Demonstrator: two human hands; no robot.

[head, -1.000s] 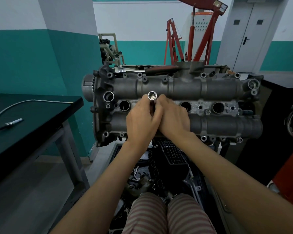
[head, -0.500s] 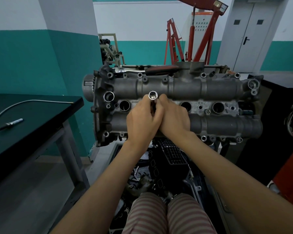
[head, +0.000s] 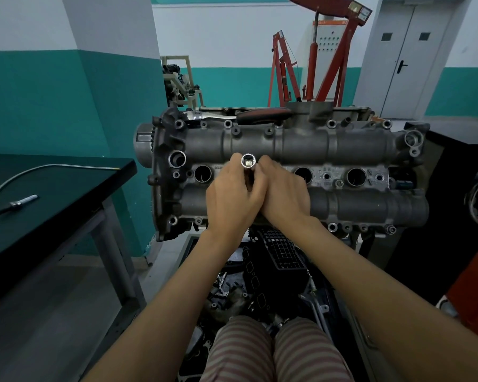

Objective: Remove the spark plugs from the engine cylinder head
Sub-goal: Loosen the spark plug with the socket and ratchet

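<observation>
The grey engine cylinder head [head: 342,205] stands in front of me with a row of round spark plug wells. A shiny spark plug socket [head: 248,161] sticks up out of the second well from the left, its open end facing me. My left hand [head: 232,199] and my right hand [head: 284,197] press together around the socket's shaft, fingers pinching it from both sides. The well under my hands is hidden. The first well [head: 202,173] and the two right wells [head: 356,176] stand open. A spark plug [head: 15,204] lies on the dark table at left.
A ratchet with a red-black handle [head: 260,117] lies along the head's far edge. A dark table [head: 66,194] with a bent metal tube [head: 53,168] stands at left. A red engine hoist [head: 329,64] is behind. Black engine parts [head: 273,271] sit below my arms.
Both hands stay clasped on the socket; the fingers shift slightly, and the socket stays in place.
</observation>
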